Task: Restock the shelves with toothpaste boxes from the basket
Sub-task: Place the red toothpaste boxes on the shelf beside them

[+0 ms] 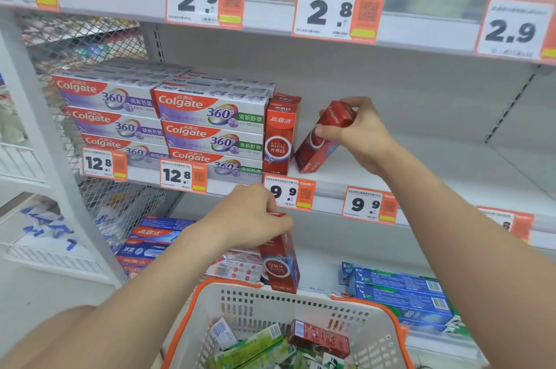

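My right hand (pixel 358 131) grips the top of a red toothpaste box (pixel 319 143) that leans to the right, its foot on the middle shelf (pixel 421 176). Just left of it another red box (pixel 279 134) stands upright on that shelf. My left hand (pixel 252 215) holds a third red box (pixel 278 263) by its top, hanging upside down above the basket's far rim. The white basket with an orange rim (pixel 301 302) sits at the bottom, with a red box (pixel 319 337) and several green boxes (pixel 252 347) inside.
Stacked Colgate 360 boxes (pixel 210 128) fill the left of the middle shelf. To the right of the leaning box the shelf is bare. Blue and green boxes (pixel 400 296) lie on the lower shelf. Price tags (pixel 288 192) line the shelf edges. A mesh divider (pixel 90 47) bounds the left.
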### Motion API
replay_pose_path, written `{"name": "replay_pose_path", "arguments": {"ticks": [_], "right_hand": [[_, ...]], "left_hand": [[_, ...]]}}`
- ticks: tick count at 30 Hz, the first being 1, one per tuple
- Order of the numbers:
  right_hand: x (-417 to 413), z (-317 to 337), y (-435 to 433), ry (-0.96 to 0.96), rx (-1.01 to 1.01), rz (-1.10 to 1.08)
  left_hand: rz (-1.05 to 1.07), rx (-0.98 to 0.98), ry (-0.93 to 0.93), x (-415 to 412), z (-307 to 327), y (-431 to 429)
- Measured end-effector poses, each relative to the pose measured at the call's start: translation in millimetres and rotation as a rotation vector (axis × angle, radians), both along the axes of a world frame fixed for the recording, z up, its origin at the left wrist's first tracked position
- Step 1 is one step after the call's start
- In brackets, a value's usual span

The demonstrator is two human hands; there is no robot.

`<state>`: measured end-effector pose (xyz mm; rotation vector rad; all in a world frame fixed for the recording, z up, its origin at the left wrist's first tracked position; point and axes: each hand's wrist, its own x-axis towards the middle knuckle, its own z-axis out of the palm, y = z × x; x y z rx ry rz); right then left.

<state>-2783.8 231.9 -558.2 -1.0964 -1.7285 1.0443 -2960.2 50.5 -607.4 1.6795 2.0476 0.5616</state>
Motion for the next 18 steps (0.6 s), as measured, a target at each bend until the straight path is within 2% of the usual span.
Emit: {"name": "replay_pose_path", "arguments": {"ticks": [6,11,14,18], "right_hand": [[21,0,-11,0.121,0.029,0.095],[23,-9,-17,0.136,0.001,0.117],[26,-15,-20,0.063,-0.010,0.113],[23,-19,-23,-0.098,0.192,0.027]], "left_hand": [[-0.018,0.010,0.034,2,-2,5],[-0.004,0.045,0.017,4,-1,9],[0.025,0.092,0.001,5,2,9],[0.032,0.105,-0.003,6,1,7]]}}
